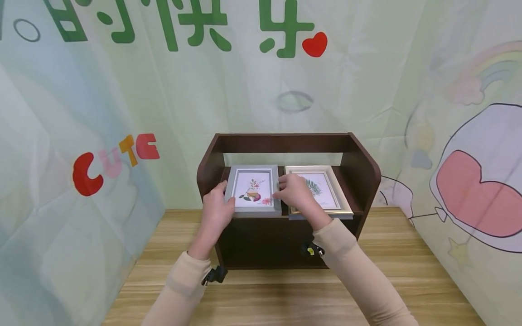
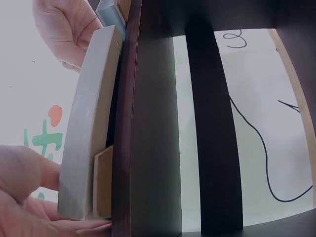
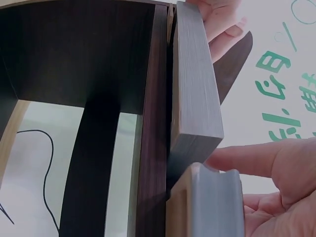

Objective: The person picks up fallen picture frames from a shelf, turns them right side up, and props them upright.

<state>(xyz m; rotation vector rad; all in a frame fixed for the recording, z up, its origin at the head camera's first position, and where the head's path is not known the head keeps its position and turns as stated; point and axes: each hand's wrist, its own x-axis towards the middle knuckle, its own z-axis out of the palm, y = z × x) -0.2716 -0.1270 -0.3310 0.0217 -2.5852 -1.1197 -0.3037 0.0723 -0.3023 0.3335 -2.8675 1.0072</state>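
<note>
A grey picture frame (image 1: 256,212) with a pressed-flower print lies face up on the top shelf of a dark brown wooden rack (image 1: 285,143). My left hand (image 1: 217,206) grips its left edge, thumb on the near side; the left wrist view shows that hand's fingers around the frame's end (image 2: 81,133). At the opposite edge, my right hand (image 1: 297,192) holds the frame with thumb and fingertips. This hand partly covers a gold-rimmed frame (image 1: 342,199) with a green leaf print, lying alongside to the right. A narrow gap separates the two frames.
The rack has raised side panels (image 1: 369,176) and a back rail. It stands on a wood-grain tabletop (image 1: 261,294). Printed fabric (image 1: 253,99) with green characters hangs behind and at both sides. Below the shelf, the rack has an open compartment (image 2: 153,148).
</note>
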